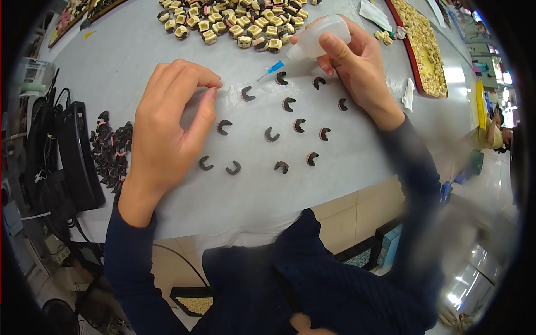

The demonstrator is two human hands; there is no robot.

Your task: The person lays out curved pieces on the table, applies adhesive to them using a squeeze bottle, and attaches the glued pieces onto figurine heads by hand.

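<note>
My right hand (363, 64) grips a translucent white squeeze bottle (321, 36), tilted so that its blue dispensing needle (273, 68) points down to the left. The needle's tip ends just above a curved black piece (247, 94) with a pink toothed edge, which looks like a small denture arch; I cannot tell whether they touch. Several more such pieces, among them one nearby (288, 104), lie spread over the grey table (245, 195). My left hand (167, 114) hovers left of them, fingers loosely curved, thumb near the index finger, nothing visible in it.
Cream-and-black blocky parts (240, 22) are heaped at the far side. Black pieces (111, 148) pile up at the left, beside a black device with cables (81, 153). A red-rimmed tray (419, 50) of pale bits stands at the right, near crumpled white paper (408, 95).
</note>
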